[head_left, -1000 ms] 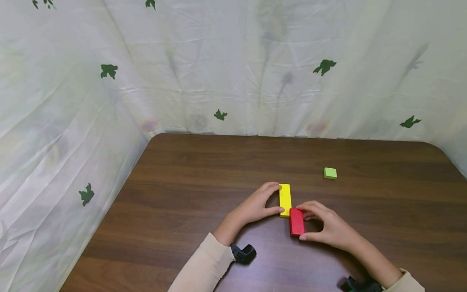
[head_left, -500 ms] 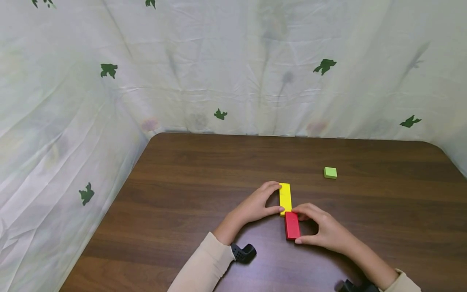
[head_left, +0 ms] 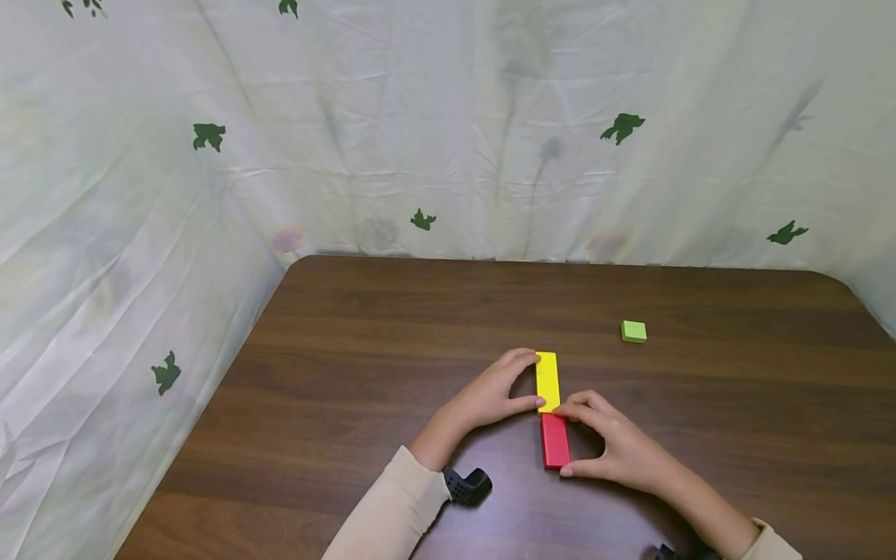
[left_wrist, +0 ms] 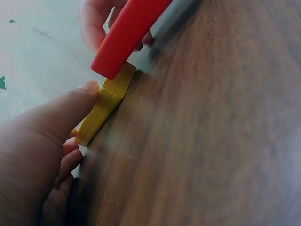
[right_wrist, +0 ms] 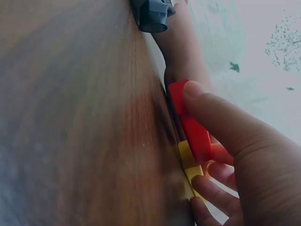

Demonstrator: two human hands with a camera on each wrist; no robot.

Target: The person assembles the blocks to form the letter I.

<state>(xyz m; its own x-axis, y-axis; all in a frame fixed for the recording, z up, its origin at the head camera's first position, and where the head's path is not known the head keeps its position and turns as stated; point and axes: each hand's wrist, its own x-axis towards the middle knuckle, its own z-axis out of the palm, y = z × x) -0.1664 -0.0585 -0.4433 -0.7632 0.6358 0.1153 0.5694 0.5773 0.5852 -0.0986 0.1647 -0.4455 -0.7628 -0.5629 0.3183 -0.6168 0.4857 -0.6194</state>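
Note:
A flat yellow block lies lengthwise on the table in the head view. My left hand holds it from the left, thumb near the close end and a finger at the far end. A red block of similar shape is pinched lengthwise between thumb and fingers of my right hand. From above, the red block's far end meets the near end of the yellow one. The left wrist view shows the red block raised off the table, over one end of the yellow block. Whether the two touch, I cannot tell.
A small light green block lies farther back on the right of the brown wooden table. Behind and to the left hangs a pale cloth with green leaf shapes. A black wrist camera sits at the left cuff.
My right hand has shifted the red block left and nearer, from beside the yellow block's near corner to roughly in line with it. The left hand and yellow block have stayed put.

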